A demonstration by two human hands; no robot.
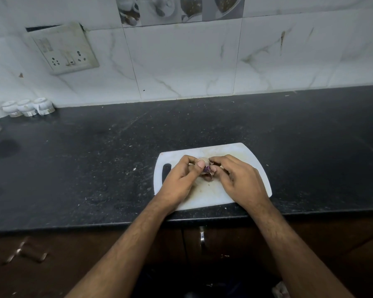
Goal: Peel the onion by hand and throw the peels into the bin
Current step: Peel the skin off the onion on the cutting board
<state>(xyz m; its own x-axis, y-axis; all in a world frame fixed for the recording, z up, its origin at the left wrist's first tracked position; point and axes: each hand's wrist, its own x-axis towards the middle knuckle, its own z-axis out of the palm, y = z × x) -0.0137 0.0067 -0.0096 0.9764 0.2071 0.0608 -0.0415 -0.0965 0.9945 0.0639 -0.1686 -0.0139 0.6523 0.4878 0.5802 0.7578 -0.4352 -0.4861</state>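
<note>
Gripping the onion (pixel 204 163) w/ both hands over the white cutting board (pixel 235 151), centre of frame. Left hand (pixel 182 179) fingers curled round it, thumb on top; right hand (pixel 238 179) fingers pinching purple peel (pixel 207 169) at its near side. Board sits on dark bench (pixel 84 158).

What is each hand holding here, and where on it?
Left hand grips the onion round its left side, thumb on the front. Right hand pinches the purple peel on the onion's right side.
</note>
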